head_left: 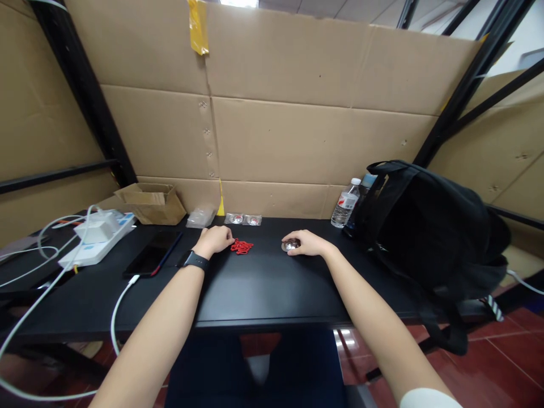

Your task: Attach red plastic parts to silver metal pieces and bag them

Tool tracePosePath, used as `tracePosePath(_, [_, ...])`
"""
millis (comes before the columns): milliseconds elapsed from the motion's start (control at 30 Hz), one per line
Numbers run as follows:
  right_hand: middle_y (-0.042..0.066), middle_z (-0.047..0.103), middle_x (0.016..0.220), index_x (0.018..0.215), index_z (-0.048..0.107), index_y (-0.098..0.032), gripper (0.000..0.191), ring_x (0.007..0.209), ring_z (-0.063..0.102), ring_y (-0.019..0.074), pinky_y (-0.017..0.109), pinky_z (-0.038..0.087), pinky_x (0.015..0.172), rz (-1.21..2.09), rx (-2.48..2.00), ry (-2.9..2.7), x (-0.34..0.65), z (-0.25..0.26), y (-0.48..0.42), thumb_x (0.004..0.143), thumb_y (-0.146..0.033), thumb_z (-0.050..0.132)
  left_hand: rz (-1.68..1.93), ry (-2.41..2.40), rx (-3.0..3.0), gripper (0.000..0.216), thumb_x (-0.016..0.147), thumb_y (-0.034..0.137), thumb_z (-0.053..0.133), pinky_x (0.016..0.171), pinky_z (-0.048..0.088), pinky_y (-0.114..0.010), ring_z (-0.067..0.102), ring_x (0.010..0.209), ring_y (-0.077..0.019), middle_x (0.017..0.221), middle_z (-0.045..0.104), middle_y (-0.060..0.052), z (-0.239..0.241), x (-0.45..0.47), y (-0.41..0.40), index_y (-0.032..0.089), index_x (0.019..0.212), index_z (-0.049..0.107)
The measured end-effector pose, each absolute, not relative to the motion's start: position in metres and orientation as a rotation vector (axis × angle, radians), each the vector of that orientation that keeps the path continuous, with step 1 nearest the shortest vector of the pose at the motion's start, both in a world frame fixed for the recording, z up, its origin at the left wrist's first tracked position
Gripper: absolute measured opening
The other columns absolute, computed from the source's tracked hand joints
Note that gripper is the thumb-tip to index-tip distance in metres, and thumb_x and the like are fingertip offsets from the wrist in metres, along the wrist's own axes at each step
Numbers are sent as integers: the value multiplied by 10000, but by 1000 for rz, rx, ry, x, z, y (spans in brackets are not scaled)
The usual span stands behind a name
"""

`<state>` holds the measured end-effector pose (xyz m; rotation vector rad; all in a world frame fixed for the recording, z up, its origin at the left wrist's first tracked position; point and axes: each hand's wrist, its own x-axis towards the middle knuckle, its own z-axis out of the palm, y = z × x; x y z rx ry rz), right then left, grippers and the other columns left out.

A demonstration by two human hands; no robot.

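A small heap of red cord (242,247) lies on the black table. My left hand (215,240), with a dark watch (193,259) on its wrist, rests at the heap's left edge. Its fingers are curled in, and whatever they may hold is hidden. Farther right, my right hand (309,242) grips a shiny, round silvery thing (289,245) on the tabletop, thumb at the near side and fingers over the top. Part of that thing is covered by the fingers. Behind the cord sit two clear packets (243,219) with small round items inside.
A crumpled plastic bag (201,217) and an open brown paper bag (153,204) stand at the back left. A phone (153,254), white cables and a power strip (98,241) lie left. Rightward are a water bottle (345,204) and a black backpack (437,243). Cardboard (289,141) walls the back.
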<state>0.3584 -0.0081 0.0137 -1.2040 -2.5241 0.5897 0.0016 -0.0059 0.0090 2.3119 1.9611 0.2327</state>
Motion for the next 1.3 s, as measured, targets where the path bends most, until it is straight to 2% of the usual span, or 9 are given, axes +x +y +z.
tracePosePath(300, [49,739,1176,1189,730,-245,489,1069,690,245,334,492,983,576,-1201,-2516,357,15,-10,711,-323,798,327,1963,2362,147,833,292,603,900,430,-391,669,1011,-283,1004,763,-85,3,-2,-5,237,763,720])
tracePosePath(433, [48,742,1170,1192,728,-243,483,1056,694,245,328,500,957,575,-1222,-2507,358,17,-11,724,-338,792,366,1970,2374,178,894,265,515,911,423,-413,668,1027,-292,1039,752,-98,4,1,-6,233,922,688])
tracePosePath(533, [45,738,1182,1195,725,-248,475,1072,688,246,332,494,965,547,-1218,-2485,359,18,-11,734,-349,788,533,1906,2374,174,921,265,492,887,433,-371,682,974,-254,991,755,-66,7,6,-7,239,999,645])
tracePosePath(700, [58,718,1218,1213,706,-243,421,1098,667,234,336,500,954,497,-1154,-2384,356,18,-12,804,-341,737,860,1648,2408,124,884,321,595,834,459,-294,687,907,-205,967,762,-14,17,25,-16,241,921,684])
tracePosePath(767, [78,699,1244,1263,669,-230,436,1040,675,221,340,524,908,495,-1135,-2296,351,16,-11,842,-342,698,940,1568,2395,158,865,331,631,852,468,-293,687,900,-202,1000,767,-10,21,35,-22,239,966,711])
tracePosePath(933, [115,677,1240,1419,504,-224,531,657,642,134,319,564,653,722,-1075,-2071,327,7,-14,926,-409,577,1043,1444,2377,212,908,377,597,920,445,-322,689,926,-213,1046,772,-10,26,57,-35,254,964,760])
tracePosePath(1033, [120,625,1328,1440,463,-245,528,877,674,187,323,569,716,749,-927,-2021,310,7,-22,952,-432,543,1052,1478,2328,253,937,423,563,919,422,-346,685,917,-215,1027,773,4,26,67,-40,265,943,760])
tracePosePath(1133, [110,532,1441,1449,424,-251,519,1162,598,227,324,550,822,715,-807,-2020,297,10,-33,967,-410,531,1041,1427,2296,281,954,448,535,881,433,-340,677,886,-208,974,767,8,23,72,-41,257,950,742])
tracePosePath(1300, [105,491,1484,1458,385,-279,533,1210,581,218,330,526,885,753,-713,-2046,284,12,-44,962,-378,555,1216,1232,2297,222,948,374,553,949,456,-335,630,1029,-210,1097,685,-49,14,75,-36,222,968,713])
